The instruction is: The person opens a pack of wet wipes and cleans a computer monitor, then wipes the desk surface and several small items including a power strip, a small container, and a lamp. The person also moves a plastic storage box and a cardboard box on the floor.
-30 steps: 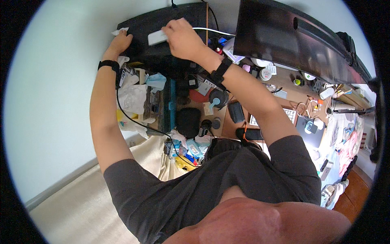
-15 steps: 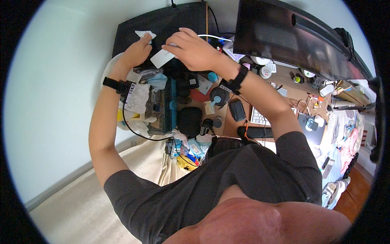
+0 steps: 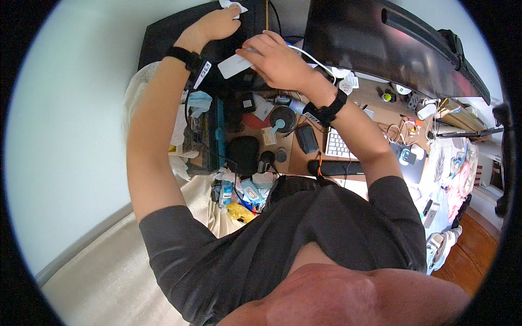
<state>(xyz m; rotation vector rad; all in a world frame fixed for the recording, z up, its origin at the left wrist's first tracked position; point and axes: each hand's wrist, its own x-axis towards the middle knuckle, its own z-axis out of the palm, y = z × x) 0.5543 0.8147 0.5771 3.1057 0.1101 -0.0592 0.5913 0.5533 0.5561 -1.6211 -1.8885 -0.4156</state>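
My left hand (image 3: pixel 217 23) is closed on a white tissue (image 3: pixel 235 6) and presses it near the far right part of a large black panel (image 3: pixel 171 41). In my right hand (image 3: pixel 278 60) is a flat white rectangular device (image 3: pixel 234 67), gripped at its right end and held just in front of the panel. From behind that hand a white cable (image 3: pixel 312 56) curves off to the right. Both wrists wear black straps.
A dark monitor (image 3: pixel 391 51) stands at the far right. Below my hands are a clear storage box (image 3: pixel 219 133), a black round-lidded container (image 3: pixel 283 118), a black pouch (image 3: pixel 307 139) and a white keyboard (image 3: pixel 338 142). A white plastic bag (image 3: pixel 140 92) is by the wall.
My left hand with the tissue has moved up and to the right across the black panel. My right hand has shifted slightly right and up, still gripping the white device.
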